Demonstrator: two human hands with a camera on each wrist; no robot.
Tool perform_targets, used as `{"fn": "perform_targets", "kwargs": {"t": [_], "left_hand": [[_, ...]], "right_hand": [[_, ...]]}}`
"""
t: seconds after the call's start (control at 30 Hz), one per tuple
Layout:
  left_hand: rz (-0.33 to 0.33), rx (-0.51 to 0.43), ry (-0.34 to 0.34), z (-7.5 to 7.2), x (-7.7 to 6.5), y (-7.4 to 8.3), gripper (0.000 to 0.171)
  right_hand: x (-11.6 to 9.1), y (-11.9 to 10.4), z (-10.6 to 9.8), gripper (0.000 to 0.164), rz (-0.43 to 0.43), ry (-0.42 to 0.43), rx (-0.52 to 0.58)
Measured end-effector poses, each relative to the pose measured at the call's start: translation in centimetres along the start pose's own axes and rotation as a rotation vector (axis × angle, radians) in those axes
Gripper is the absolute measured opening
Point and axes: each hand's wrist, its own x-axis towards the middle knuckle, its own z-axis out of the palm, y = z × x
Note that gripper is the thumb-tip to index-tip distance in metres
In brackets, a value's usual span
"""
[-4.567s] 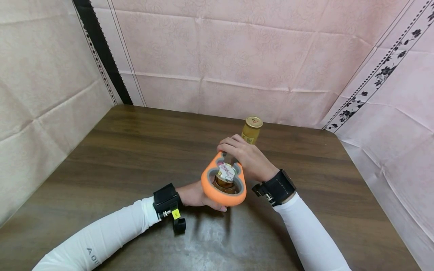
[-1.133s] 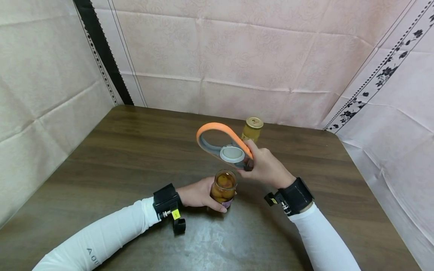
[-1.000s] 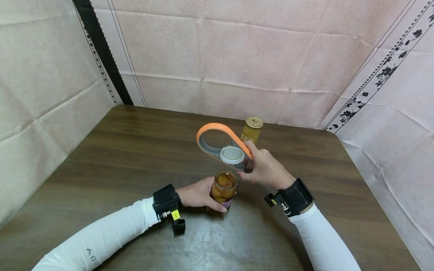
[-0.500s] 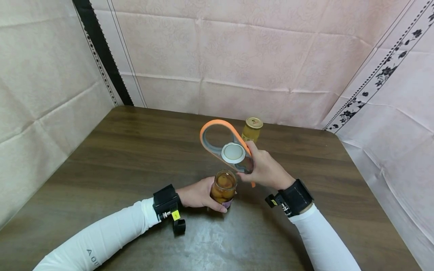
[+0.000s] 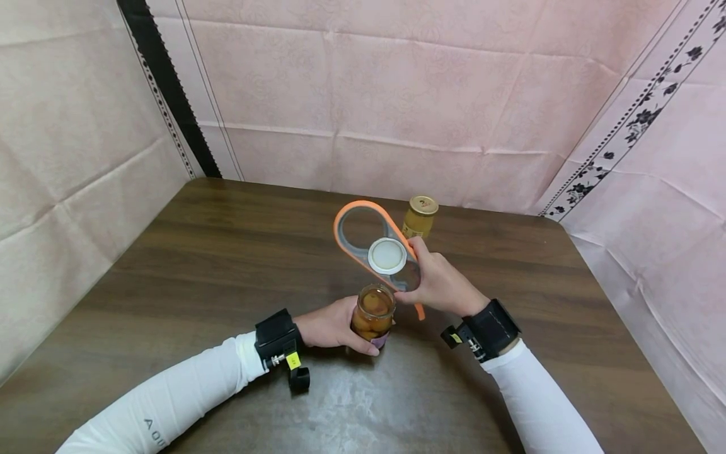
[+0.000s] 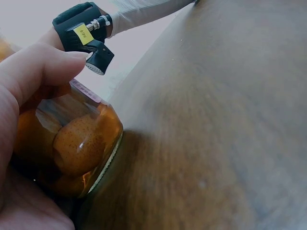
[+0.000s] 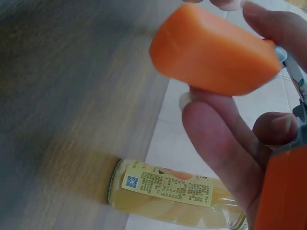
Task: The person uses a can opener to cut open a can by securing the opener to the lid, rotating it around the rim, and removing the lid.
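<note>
Open jar (image 5: pixel 373 315): I use this as my landmark. It looks upright on the wooden table (image 5: pixel 238 265), its mouth uncovered, with speckled brown round pieces (image 6: pixel 79 143) in amber liquid.
Left hand (image 5: pixel 334 325): wrapped round the side of the open jar, thumb across the near face. I read this low grip as a way to steady the glass while leaving the mouth free.
Right hand (image 5: pixel 439 280): to the right of the open jar and a little beyond it, grasping one end of the opener between thumb and fingers. Holding the end, I judge, keeps the palm from covering the mouth.
Opener (image 5: pixel 394 228): orange outside, grey inside, held tilted above and just past the open jar. I cannot tell whether its lower edge touches the glass rim.
Lid (image 5: pixel 387 256): off the open jar and sitting within the opener, pale underside facing my head camera. Probably the grey lining holds it by the edge, since I see no fingertip on it.
Second jar (image 5: pixel 420 221): yellow, capped and upright, beyond the open jar and slightly right. I'd say that spot leaves working room.
Cloth (image 5: pixel 397 94): pink, hanging farther beyond the open jar, probably as a backdrop.
</note>
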Motion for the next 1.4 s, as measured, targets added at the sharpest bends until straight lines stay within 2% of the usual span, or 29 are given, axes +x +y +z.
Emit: {"fn": "perform_targets", "kwargs": {"t": [0.2,0.37,0.67,0.97,1.4], "left_hand": [[-0.001,-0.009,0.0,0.0,0.0,0.2,0.05],[-0.002,0.001,0.0,-0.1,0.0,0.1,0.053],[0.003,-0.001,-0.005,-0.1,0.1,-0.1,0.05],[0.001,0.026,-0.002,0.0,0.0,0.1,0.046],[-0.028,0.057,0.027,-0.2,0.0,0.2,0.054]], "right_hand": [[0.0,0.1,0.1,0.079,0.01,0.0,-0.056],[0.0,0.2,0.2,0.075,0.006,0.005,-0.059],[-0.6,0.6,-0.1,0.084,-0.006,0.05,-0.138],[-0.9,0.6,-0.3,0.078,0.016,0.049,-0.203],[-1.2,0.5,-0.6,0.083,0.097,0.003,-0.15]]}}
